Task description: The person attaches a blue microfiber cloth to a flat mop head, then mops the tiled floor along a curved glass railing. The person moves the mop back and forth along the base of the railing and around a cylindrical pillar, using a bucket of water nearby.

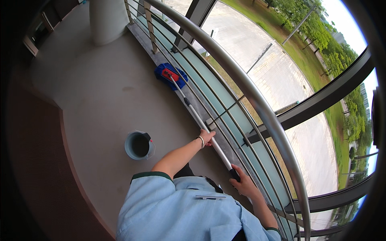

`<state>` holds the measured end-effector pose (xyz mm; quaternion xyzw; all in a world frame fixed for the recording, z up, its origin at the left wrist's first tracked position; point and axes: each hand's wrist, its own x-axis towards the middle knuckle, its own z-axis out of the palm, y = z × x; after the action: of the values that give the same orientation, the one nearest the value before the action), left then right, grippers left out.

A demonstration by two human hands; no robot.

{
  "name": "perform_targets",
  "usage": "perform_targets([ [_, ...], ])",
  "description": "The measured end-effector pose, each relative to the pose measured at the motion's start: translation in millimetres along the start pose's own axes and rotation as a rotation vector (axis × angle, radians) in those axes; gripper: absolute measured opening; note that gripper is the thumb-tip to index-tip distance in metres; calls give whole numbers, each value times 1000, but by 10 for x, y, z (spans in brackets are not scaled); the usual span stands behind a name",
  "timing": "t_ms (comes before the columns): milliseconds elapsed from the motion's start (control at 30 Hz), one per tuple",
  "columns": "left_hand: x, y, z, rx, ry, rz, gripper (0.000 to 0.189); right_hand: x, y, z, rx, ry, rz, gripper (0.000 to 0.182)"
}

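Note:
A mop with a long metal pole (196, 116) stretches away from me along the foot of the railing. My left hand (207, 137), with a bracelet at the wrist, grips the pole about midway. At the near end my right hand (243, 181) is closed around the black handle grip (235, 174). The blue mop head (161, 79), with a red plate (171, 74) on top, lies at the floor's edge, partly on the grey stone ledge (193, 94) and partly behind the lower rails. A light blue bucket (129, 147) holding dark water stands on the floor to my left.
A curved metal handrail (241, 63) with several thin rails runs along my right, before large windows. A round pale column (108, 22) rises ahead. The grey floor (99, 99) is bordered on the left by a brown textured surface (42, 144).

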<state>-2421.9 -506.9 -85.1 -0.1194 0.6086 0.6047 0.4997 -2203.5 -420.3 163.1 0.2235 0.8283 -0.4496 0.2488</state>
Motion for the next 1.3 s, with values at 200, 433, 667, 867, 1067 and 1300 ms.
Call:
perform_targets([
  [200, -128, -422, 425, -11, -120, -160, 57, -1283, 103, -324, -48, 33, 152, 61],
  [433, -1117, -888, 1608, -78, -278, -400, 25, -2465, 8, -747, 120, 8, 554, 62],
  [667, -1145, -1161, 1810, -224, -333, -458, 18, -2720, 460, -713, 277, 75, 481, 63],
  [867, -835, -990, 1501, -154, -163, -351, 17, -2253, 296, -570, 281, 69, 449, 61],
  [1067, -353, -504, 869, -167, -146, -293, 19, -1545, 281, -438, 326, 23, 409, 61],
  [1300, 56, 380, 2, -234, -88, -174, 14, -557, -493, -264, 403, 25, 378, 62],
])
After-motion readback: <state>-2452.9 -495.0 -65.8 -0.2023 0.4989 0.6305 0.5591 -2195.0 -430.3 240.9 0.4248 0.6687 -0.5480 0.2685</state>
